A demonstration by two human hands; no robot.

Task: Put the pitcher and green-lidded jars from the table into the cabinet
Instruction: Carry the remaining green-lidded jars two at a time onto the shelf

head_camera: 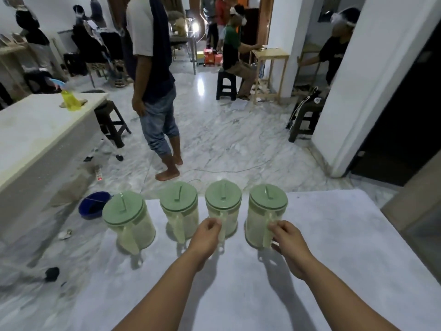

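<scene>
Several clear jars with green lids and handles stand in a row along the far edge of the white table [334, 247]. My left hand [206, 237] is closed around the handle of the third jar from the left [223, 201]. My right hand [287, 238] grips the handle of the rightmost jar [266, 206]. Both jars rest upright on the table. The leftmost jar [125, 211] and the second jar [179, 201] stand untouched, handles toward me. The cabinet is not clearly in view.
A person [152, 75] stands barefoot on the marble floor just beyond the table. A blue basin [94, 204] lies on the floor at left, beside a long white counter [35, 139]. A white wall corner and dark doorway [393, 139] are at right. Other people sit farther back.
</scene>
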